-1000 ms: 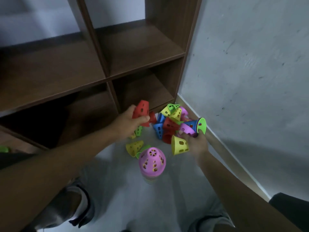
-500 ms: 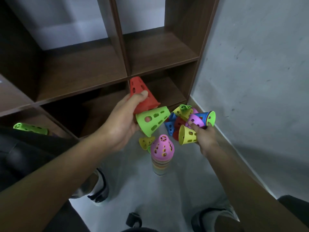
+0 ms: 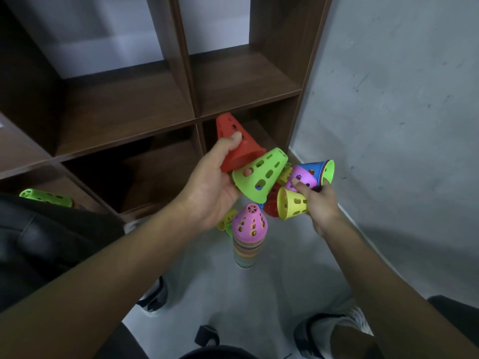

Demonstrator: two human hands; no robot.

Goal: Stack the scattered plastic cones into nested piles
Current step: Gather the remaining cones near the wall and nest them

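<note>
cones are being held in both hands above and behind the nested pile, which is taken here as the landmark; it is standing upright on the floor, capped by a pink cone with its tip pointing up. the left hand is being kept just up and to the left of the pile, its thumb and fingers curled round a red cone, with a green cone also being carried, a fingertip showing through one of its holes. the red cone's long axis is being tilted up and away from the pile, tip toward the shelf unit, while the green cone's axis is lying slanted, wide mouth down and toward the pile. the right hand is being held up and to the right of the pile, fingers gripping a yellow cone lying on its side, mouth facing left toward the pile, and pinching a small nested group of purple, blue and green cones farther back. loose cones are lying on the floor directly behind the pile, partly hidden. the left hand's green cone is judged nearest to the pile's tip, so it would need to be righted, mouth down, and lined up over the pink cap
</note>
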